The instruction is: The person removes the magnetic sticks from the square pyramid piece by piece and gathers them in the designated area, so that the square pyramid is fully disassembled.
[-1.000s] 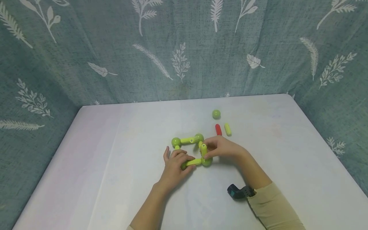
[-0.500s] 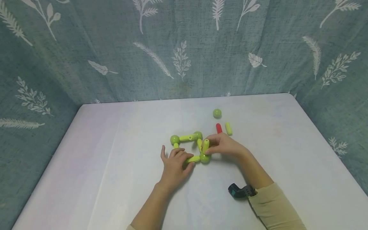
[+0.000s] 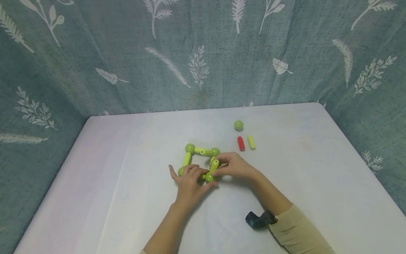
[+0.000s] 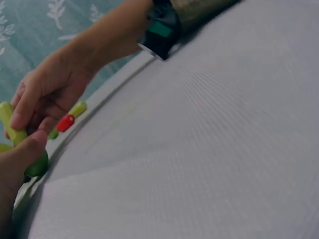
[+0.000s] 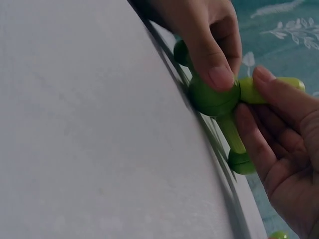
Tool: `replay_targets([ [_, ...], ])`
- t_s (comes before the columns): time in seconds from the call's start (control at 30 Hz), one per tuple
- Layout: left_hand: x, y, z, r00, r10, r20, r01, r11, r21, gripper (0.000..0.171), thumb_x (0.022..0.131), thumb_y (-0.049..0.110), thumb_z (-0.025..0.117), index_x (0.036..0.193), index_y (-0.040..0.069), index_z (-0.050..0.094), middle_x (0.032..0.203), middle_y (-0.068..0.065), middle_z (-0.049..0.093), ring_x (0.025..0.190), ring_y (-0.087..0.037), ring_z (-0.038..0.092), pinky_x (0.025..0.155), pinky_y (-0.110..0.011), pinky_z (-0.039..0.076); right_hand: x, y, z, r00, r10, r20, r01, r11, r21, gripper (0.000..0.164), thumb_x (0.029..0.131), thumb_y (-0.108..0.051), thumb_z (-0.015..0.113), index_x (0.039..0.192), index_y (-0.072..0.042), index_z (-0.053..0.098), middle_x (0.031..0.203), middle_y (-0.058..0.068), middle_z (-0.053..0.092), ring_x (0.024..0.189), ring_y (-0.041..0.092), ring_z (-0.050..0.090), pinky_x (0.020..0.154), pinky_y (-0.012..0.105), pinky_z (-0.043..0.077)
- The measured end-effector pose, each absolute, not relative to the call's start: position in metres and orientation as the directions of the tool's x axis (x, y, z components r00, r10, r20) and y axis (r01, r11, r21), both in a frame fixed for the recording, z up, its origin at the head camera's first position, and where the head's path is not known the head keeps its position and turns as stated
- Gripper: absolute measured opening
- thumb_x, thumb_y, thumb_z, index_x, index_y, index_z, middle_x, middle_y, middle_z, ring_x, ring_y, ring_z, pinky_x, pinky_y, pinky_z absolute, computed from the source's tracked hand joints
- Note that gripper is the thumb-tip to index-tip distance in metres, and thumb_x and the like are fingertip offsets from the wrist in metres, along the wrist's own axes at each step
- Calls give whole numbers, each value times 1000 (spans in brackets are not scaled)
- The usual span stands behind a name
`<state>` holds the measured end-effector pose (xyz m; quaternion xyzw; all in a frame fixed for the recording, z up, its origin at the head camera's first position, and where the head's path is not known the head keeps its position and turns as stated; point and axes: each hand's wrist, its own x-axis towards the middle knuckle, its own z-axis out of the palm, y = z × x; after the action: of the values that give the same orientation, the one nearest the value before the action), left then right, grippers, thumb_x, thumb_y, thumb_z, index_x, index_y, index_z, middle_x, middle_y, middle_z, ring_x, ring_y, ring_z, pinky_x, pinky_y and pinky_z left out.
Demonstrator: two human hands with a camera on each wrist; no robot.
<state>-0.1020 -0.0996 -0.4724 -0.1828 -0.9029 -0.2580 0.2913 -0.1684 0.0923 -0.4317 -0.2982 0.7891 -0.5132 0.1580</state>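
Observation:
A four-sided frame of green balls and yellow-green rods lies on the table, with a far-left ball (image 3: 190, 148) at one corner. My left hand (image 3: 190, 181) reaches over the near side and grips the near-right ball (image 5: 212, 99), thumb against it in the right wrist view. From that ball rises a yellow-green rod (image 3: 214, 165), leaning slightly right. My right hand (image 3: 233, 165) pinches this rod low down between thumb and fingers. Most of the near rod is hidden under my left fingers.
Behind my right hand lie a loose red rod (image 3: 241, 143) and a loose yellow-green rod (image 3: 251, 142). A loose green ball (image 3: 238, 125) sits farther back. A black wrist device (image 3: 260, 220) hangs at the right sleeve. A leaf-patterned curtain (image 3: 203, 63) stands behind the white table (image 3: 152, 141).
The frame has shifted left and turned a little, with my right hand following it. My left thumb and fingers have come to the near-right ball. The red rod now shows fully.

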Motion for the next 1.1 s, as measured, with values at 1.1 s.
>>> replay_targets([
  [1.1,-100,-99,-471,-834,218,507,492,708,506,34,69,29,82,93,13,63,87,4,64,97,-18,50,105,-63,7,-195,179,-402,-986,-156,61,-107,304,-947,54,89,-3,61,137,-5,36,124,20,58,102,14,59,81,15,49],
])
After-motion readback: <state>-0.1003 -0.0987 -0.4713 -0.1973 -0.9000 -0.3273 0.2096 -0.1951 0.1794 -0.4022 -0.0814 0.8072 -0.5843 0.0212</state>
